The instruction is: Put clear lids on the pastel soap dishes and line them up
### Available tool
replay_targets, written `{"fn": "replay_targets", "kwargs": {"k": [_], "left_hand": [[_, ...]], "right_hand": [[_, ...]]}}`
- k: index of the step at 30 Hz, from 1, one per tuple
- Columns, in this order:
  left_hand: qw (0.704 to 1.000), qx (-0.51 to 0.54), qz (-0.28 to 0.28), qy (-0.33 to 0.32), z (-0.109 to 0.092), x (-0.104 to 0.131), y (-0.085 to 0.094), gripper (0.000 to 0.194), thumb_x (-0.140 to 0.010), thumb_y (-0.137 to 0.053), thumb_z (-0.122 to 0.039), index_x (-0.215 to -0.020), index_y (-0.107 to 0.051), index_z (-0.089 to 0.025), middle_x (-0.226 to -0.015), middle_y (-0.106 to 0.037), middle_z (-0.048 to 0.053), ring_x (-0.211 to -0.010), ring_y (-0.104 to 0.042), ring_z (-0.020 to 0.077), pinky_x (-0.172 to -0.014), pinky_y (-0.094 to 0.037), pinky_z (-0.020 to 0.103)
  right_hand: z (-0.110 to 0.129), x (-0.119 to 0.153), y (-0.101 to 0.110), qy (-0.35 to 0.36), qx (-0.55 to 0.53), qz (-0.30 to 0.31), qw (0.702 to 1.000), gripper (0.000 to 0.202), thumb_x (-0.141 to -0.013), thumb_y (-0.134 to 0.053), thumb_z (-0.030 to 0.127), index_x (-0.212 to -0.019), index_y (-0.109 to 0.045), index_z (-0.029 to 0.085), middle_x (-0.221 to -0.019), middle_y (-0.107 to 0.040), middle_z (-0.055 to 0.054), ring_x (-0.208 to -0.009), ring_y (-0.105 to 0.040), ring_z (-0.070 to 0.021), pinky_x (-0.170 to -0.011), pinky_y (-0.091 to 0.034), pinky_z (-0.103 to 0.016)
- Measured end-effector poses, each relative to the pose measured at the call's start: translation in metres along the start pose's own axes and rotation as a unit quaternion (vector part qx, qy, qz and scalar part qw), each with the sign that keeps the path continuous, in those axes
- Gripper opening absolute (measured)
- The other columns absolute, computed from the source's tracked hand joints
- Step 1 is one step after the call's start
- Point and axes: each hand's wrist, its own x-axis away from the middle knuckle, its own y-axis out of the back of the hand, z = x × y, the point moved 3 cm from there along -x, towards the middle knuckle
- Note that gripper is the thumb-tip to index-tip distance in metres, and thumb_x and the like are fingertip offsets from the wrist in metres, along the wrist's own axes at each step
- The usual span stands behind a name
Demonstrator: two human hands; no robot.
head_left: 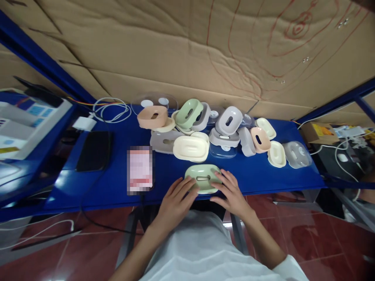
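Note:
A pale green oval soap dish [206, 171] with a long slot in its middle lies near the front edge of the blue table. Over its left end stretches my left hand [179, 197], fingers extended and fingertips touching the rim; the thumb is hidden. At the opposite end, my right hand [233, 194] has its fingers spread, with some fingertips at the dish's right rim. Just behind sits a cream oval dish [191, 148] on top of another cream piece. A grey slotted piece [159, 142] is partly beneath them.
Behind are a peach piece [152, 117], another green piece [190, 113], grey pieces [230, 121] and clear covers [297, 155]. To the left lie a blurred-out pink object [140, 169], a black flat device [94, 150] and a coiled white cable [113, 111]. Cardboard [164, 50] walls the back.

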Motion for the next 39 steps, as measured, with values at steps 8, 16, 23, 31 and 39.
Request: {"fn": "replay_targets", "kwargs": {"k": [8, 16, 23, 31, 39], "left_hand": [[1.0, -0.022, 0.013, -0.003, 0.022, -0.003, 0.012, 0.024, -0.104, -0.063, -0.011, -0.126, -0.071, -0.018, -0.131, -0.078, 0.011, -0.132, -0.07, 0.0278, -0.111, -0.057, 0.044], [0.998, -0.061, 0.002, 0.031, 0.027, 0.024, 0.023, 0.029, -0.104, -0.062, -0.012, -0.131, -0.07, -0.02, -0.135, -0.076, 0.011, -0.134, -0.069, 0.0286, -0.109, -0.057, 0.044], [0.997, -0.043, -0.025, 0.061, 0.022, 0.021, 0.026, 0.024, -0.102, -0.067, -0.015, -0.125, -0.07, -0.02, -0.128, -0.078, 0.012, -0.13, -0.071, 0.0293, -0.108, -0.059, 0.046], [0.998, 0.002, -0.027, 0.049, 0.021, 0.014, 0.02, 0.025, -0.1, -0.069, -0.012, -0.123, -0.072, -0.02, -0.126, -0.077, 0.012, -0.128, -0.072, 0.0286, -0.106, -0.06, 0.044], [0.999, 0.033, -0.013, 0.028, 0.013, -0.003, 0.009, 0.017, -0.102, -0.066, -0.016, -0.117, -0.074, -0.02, -0.132, -0.075, 0.013, -0.13, -0.07, 0.0276, -0.108, -0.06, 0.043]], "right_hand": [[0.007, -0.034, -0.003, 0.085, 0.016, 0.017, 0.996, 0.036, -0.107, -0.066, 0.029, -0.143, -0.068, 0.023, -0.148, -0.07, -0.009, -0.154, -0.052, -0.0263, -0.13, -0.045, -0.053], [0.02, -0.053, -0.014, 0.145, 0.019, 0.042, 0.988, 0.038, -0.111, -0.057, 0.029, -0.149, -0.065, 0.026, -0.156, -0.064, -0.007, -0.153, -0.053, -0.0225, -0.131, -0.043, -0.049], [-0.053, -0.093, 0.024, -0.063, 0.128, -0.075, 0.987, 0.053, -0.111, -0.054, 0.035, -0.164, -0.05, 0.025, -0.165, -0.054, -0.015, -0.157, -0.046, -0.0347, -0.129, -0.035, -0.063], [-0.107, -0.054, 0.055, -0.146, 0.203, -0.198, 0.948, 0.051, -0.108, -0.06, 0.049, -0.154, -0.06, 0.026, -0.163, -0.055, -0.016, -0.153, -0.048, -0.0373, -0.127, -0.033, -0.066], [-0.132, -0.016, 0.065, -0.195, 0.098, -0.209, 0.953, 0.043, -0.109, -0.056, 0.051, -0.134, -0.072, 0.02, -0.135, -0.075, -0.016, -0.128, -0.071, -0.0319, -0.112, -0.056, -0.053]]}}
